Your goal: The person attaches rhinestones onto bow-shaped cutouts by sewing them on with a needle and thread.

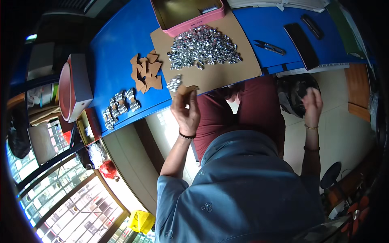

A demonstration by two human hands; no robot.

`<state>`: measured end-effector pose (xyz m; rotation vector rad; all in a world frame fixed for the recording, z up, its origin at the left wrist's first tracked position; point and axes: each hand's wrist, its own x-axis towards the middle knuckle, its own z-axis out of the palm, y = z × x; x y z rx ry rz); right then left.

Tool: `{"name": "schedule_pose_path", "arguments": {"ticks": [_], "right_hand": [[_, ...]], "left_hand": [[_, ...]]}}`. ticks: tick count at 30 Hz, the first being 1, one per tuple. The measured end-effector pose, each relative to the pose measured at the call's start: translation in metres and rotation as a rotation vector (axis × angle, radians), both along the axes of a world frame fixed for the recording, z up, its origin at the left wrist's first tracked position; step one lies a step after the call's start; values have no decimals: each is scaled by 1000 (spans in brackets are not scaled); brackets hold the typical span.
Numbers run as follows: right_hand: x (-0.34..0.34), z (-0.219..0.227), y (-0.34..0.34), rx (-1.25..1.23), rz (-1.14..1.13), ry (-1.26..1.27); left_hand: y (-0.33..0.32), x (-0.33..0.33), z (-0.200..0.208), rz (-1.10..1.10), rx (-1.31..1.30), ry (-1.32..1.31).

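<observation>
Pinching a brown card piece at the table's near edge, right hand raised empty

The left hand (186, 115) holds a small brown card piece (187, 89) between thumb and fingertips, the gap narrowed to its thickness; gripping it this way probably leaves most of it free. The right hand (313, 104) is well apart to the right, over the floor, fingers loosely parted and slightly bent; nothing shows in it, though the palm's inner side is partly hidden.

Just beyond the left fingertips is a small cluster of silver metal pieces (174, 83); I cannot tell whether it is fixed to the card or lies on the brown board (219, 79) beneath. Farther across that board, a large silver heap (204, 47) spreads loose, likely so pieces can be picked up singly. A pink tin (194, 26) stands open behind it.

To the left, more card pieces (152, 69) lie loosely overlapping, probably kept near the left hand for easy reach. Farther left, silver-and-brown bundles (120, 104) sit grouped along the near edge of the blue table (117, 52), seemingly set aside from the loose stock. On the far right lie thread snips (272, 48) and a black smartphone (302, 45).
</observation>
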<state>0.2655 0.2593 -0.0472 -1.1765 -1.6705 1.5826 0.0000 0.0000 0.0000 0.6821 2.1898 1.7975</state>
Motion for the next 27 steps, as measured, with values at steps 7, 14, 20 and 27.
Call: {"name": "schedule_pose_path", "arguments": {"ticks": [7, 14, 20, 27], "right_hand": [[-115, 54, -87, 305, 559, 147], [-138, 46, -112, 528, 557, 129], [-139, 45, -110, 555, 545, 102], [-139, 49, -108, 518, 570, 49]], "left_hand": [[23, 32, -2, -125, 73, -283], [31, 41, -3, -136, 136, -317], [33, 41, -11, -105, 137, -277], [32, 42, -16, -94, 38, -114]]}}
